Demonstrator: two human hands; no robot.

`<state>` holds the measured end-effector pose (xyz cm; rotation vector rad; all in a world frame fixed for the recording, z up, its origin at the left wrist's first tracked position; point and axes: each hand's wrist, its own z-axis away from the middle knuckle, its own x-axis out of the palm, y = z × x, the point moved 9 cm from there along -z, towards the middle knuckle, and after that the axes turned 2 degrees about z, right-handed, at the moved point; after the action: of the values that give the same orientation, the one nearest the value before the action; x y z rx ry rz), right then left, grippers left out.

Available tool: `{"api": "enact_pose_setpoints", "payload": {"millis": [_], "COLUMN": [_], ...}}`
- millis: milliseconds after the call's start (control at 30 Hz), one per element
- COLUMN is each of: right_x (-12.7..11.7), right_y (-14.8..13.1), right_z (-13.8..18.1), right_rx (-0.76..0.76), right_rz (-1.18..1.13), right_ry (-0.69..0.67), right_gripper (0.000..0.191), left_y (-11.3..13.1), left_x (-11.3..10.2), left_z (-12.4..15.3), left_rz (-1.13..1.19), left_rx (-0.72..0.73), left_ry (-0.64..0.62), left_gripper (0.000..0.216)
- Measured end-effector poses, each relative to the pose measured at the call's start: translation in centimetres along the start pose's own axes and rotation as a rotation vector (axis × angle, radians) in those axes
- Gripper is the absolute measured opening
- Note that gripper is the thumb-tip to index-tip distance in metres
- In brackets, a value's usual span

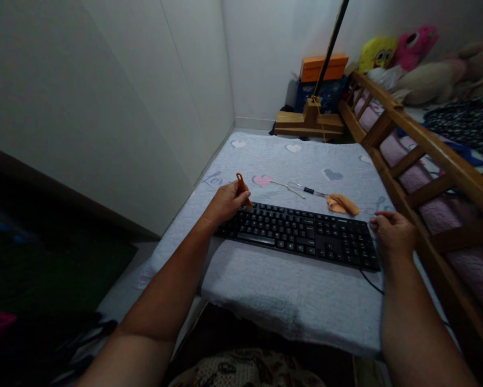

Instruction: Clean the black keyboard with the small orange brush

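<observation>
A black keyboard [293,232] lies slantwise on the cloth-covered table. My left hand [227,203] is closed around the orange handle of a small brush [242,185]. Its bristle end points down at the keys by the keyboard's upper left corner. At the opposite end, my right hand [395,232] has its fingers bent, with the fingertips at the keyboard's upper right corner. Behind the keyboard lie an orange cloth [343,204], a thin wire-handled tool with a black collar [309,190], and white cotton swabs [285,185].
A pale blue cloth [289,290] with hearts covers the table. The keyboard cable [371,282] runs off to the right. A wooden bed rail [438,145] borders the right side, a pale panel [144,97] the left. Behind stand a wooden stand base [305,122] and an orange box [324,67].
</observation>
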<state>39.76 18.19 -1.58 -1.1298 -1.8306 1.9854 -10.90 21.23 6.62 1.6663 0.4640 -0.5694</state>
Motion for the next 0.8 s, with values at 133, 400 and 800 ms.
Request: {"api": "enact_pose_setpoints", "payload": {"millis": [133, 400, 800], "right_x": [0.0, 0.0, -0.2], "right_y": [-0.1, 0.4, 0.8], "right_z": [0.1, -0.2, -0.6], "right_rx": [-0.013, -0.025, -0.005], "right_rz": [0.012, 0.039, 0.0], "right_ry": [-0.004, -0.012, 0.009], "right_gripper": [0.013, 0.017, 0.031], "left_y": [0.3, -0.2, -1.5], "left_x": [0.7, 1.9, 3.0], "left_z": [0.0, 0.2, -0.5], "left_rz": [0.054, 0.472, 0.437], "left_rx": [-0.005, -0.081, -0.156], "left_ry": [-0.013, 0.015, 0.127], "left_gripper": [0.011, 0.021, 0.011]}}
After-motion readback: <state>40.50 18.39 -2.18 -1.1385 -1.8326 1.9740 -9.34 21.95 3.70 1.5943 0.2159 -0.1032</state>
